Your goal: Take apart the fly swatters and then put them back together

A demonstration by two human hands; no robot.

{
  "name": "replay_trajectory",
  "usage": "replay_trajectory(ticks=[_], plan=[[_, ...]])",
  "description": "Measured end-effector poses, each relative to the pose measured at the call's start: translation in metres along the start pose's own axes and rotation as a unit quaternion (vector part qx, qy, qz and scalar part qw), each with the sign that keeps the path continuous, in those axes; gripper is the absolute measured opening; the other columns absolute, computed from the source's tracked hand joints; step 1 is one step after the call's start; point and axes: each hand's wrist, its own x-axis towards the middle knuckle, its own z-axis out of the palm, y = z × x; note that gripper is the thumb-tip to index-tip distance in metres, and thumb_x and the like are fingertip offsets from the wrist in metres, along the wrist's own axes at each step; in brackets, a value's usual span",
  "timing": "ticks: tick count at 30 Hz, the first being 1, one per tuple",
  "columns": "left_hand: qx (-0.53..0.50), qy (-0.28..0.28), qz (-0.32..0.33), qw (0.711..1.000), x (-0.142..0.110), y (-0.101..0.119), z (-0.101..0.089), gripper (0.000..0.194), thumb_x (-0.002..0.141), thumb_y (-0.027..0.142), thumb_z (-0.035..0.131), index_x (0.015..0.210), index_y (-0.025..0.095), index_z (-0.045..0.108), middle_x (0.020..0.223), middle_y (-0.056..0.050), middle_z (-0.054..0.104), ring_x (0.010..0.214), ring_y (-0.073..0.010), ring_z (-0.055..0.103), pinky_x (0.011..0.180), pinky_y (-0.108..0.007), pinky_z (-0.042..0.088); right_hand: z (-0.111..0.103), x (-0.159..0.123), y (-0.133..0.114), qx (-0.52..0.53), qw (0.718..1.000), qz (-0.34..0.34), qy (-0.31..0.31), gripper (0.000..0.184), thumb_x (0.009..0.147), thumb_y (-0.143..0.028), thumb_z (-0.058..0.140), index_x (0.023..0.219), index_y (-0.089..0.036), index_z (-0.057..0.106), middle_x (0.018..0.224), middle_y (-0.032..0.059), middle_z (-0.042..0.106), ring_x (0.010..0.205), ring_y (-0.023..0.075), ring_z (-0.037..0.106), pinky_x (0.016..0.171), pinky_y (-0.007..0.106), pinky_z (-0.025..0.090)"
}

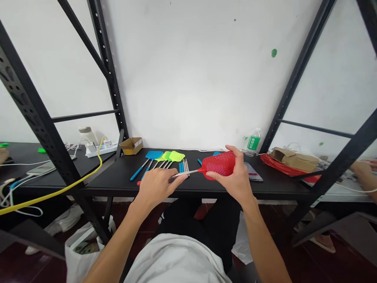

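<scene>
A red fly swatter (pixel 218 164) with a metal shaft is held level above the black table's front edge. My left hand (pixel 157 181) is closed around its shaft, and a bit of red handle end shows left of the fingers. With thumb and fingers, my right hand (pixel 238 177) grips the edges of the perforated red head. Behind my left hand lie blue fly swatters (pixel 154 155) and several yellow-green fly swatters (pixel 176 156) in a row. Beside them are several metal shafts with blue handles (pixel 181 168). Another blue piece (pixel 216 153) is partly hidden behind the red head.
On the black table (pixel 118 173) stand a small cardboard box (pixel 131 146) and a plastic bottle (pixel 253 143). A phone-like flat object (pixel 253 172) lies at right. Black rack posts (pixel 299 74) flank me, and a yellow cable (pixel 63 190) crosses at left. Another person's hand (pixel 363 171) shows far right.
</scene>
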Motion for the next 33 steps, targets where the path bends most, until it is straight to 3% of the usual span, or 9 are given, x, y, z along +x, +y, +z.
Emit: replay_trajectory(ticks=[13, 29, 33], plan=[[0.040, -0.016, 0.005, 0.999, 0.002, -0.016, -0.006, 0.053, 0.093, 0.064, 0.041, 0.076, 0.025, 0.072, 0.059, -0.004, 0.065, 0.059, -0.0202, 0.059, 0.054, -0.029, 0.022, 0.018, 0.000, 0.001, 0.045, 0.999, -0.018, -0.021, 0.086, 0.069, -0.045, 0.084, 0.141, -0.031, 0.039, 0.090, 0.0013, 0.063, 0.078, 0.0265, 0.064, 0.069, 0.042, 0.056], [0.020, -0.022, 0.022, 0.999, 0.006, -0.011, 0.000, 0.049, 0.094, 0.062, 0.041, 0.082, 0.027, 0.073, 0.053, -0.001, 0.061, 0.053, -0.0191, 0.055, 0.053, -0.027, 0.025, 0.013, 0.000, 0.000, 0.053, 0.998, -0.029, -0.018, 0.089, 0.069, -0.044, 0.085, 0.142, -0.032, 0.036, 0.096, 0.0020, 0.062, 0.083, 0.0268, 0.065, 0.074, 0.046, 0.057], [0.040, 0.003, 0.024, 0.999, 0.005, -0.009, -0.001, 0.051, 0.093, 0.064, 0.040, 0.082, 0.027, 0.073, 0.055, -0.002, 0.063, 0.056, -0.0206, 0.058, 0.053, -0.028, 0.026, 0.013, -0.001, -0.001, 0.064, 0.997, -0.039, -0.011, 0.088, 0.069, -0.044, 0.084, 0.142, -0.032, 0.036, 0.095, 0.0013, 0.062, 0.084, 0.0265, 0.065, 0.076, 0.045, 0.057]])
